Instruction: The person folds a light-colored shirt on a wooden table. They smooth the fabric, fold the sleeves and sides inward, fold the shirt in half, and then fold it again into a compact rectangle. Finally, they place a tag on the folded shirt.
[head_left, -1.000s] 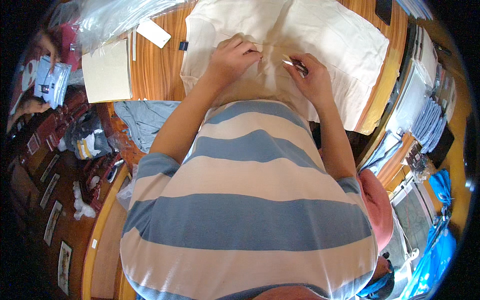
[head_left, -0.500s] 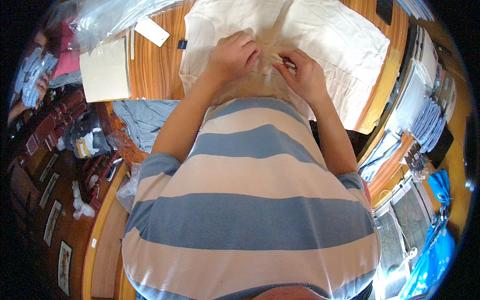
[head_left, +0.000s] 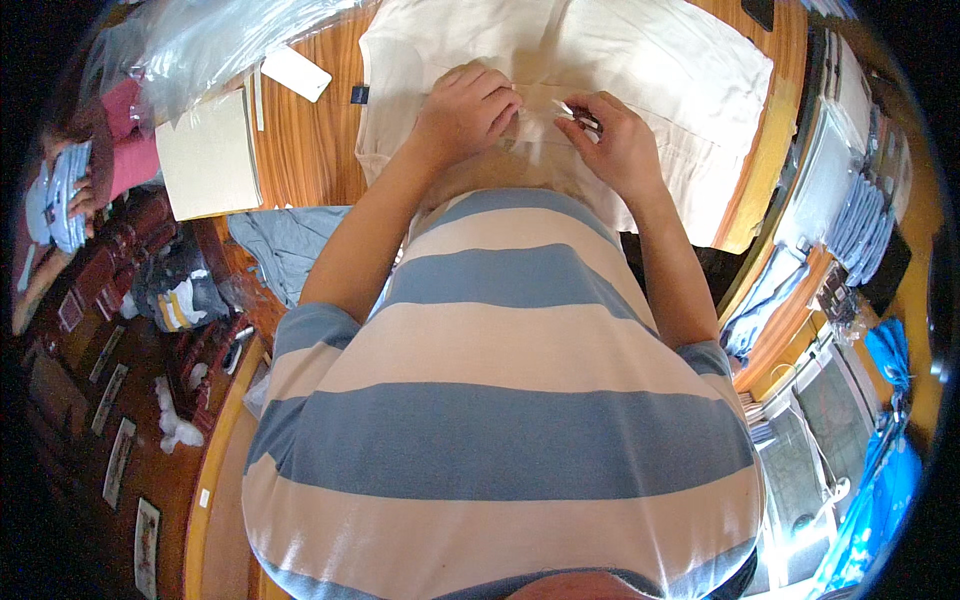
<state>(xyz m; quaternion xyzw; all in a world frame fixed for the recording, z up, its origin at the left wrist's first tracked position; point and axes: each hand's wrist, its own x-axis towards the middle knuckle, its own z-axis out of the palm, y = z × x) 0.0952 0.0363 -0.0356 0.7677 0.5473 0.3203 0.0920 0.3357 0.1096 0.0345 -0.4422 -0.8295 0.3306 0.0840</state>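
Change: both hands sit slightly lower on the cream garment (head_left: 640,70) than before.
Left hand (head_left: 468,108): curled, pressing cloth.
Right hand (head_left: 612,140): pinching a small tool (head_left: 575,113), possibly snips.
Handling: soft, light; grip folds.

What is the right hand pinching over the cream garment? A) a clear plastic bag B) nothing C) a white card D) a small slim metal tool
D: the right hand grips a small slim metal tool by its fingertips above the cream garment, while the left hand presses the fabric beside it; what kind of tool it is cannot be told.
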